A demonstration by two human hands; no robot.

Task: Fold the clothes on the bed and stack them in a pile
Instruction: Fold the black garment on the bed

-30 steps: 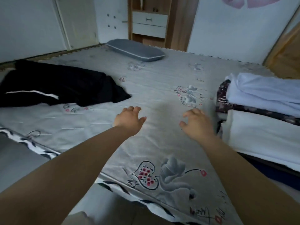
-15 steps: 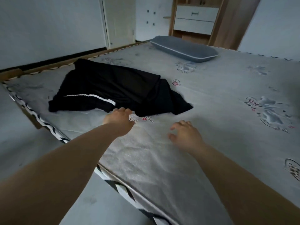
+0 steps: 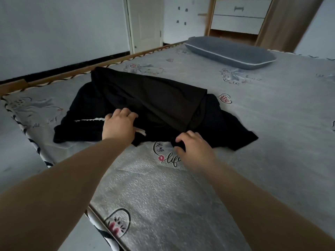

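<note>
A heap of black clothes (image 3: 154,105) lies on the grey flowered bed (image 3: 272,133), near its left side. One dark piece is draped over the top; a piece with a white stripe (image 3: 88,120) lies beneath. My left hand (image 3: 120,126) rests on the heap over the white stripe, fingers curled down into the cloth. My right hand (image 3: 193,148) is at the near edge of the heap, and its fingertips pinch the black hem there.
A grey pillow (image 3: 230,51) lies at the far end of the bed. Beyond it stands a wooden cabinet with white drawers (image 3: 239,19). A white door (image 3: 146,22) is at the back left. The bed's left edge (image 3: 47,162) drops to the floor.
My view has swung left from the folded white stack toward the black heap. Both hands travelled left and forward over the sheet and now touch the black clothes.
</note>
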